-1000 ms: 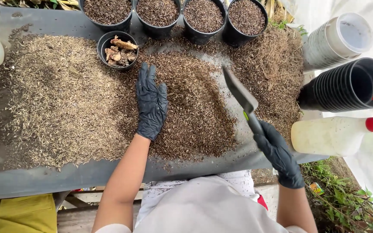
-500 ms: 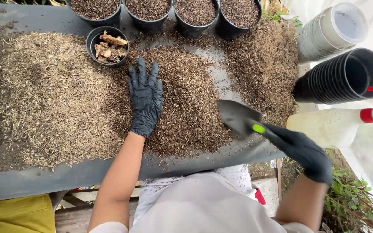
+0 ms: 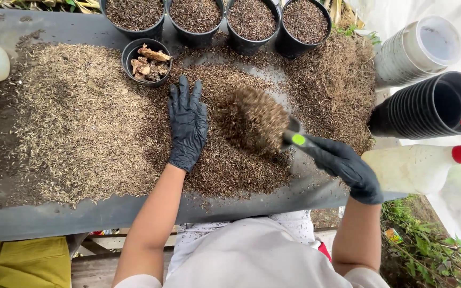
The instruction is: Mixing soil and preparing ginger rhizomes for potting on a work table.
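Black-gloved right hand [image 3: 342, 165] is gripping a trowel [image 3: 273, 125] heaped with brown potting mix [image 3: 252, 120], mid-table; left hand [image 3: 188, 128] is lying open, flat on the pile beside it. Keeping the blade level is looking wise, avoiding spills toward the small pot [image 3: 146, 61].

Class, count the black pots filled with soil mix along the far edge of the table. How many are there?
4, in a row at the table's far edge: first pot, second pot, third pot, fourth pot. All are cropped by the frame's top; more may be hidden.
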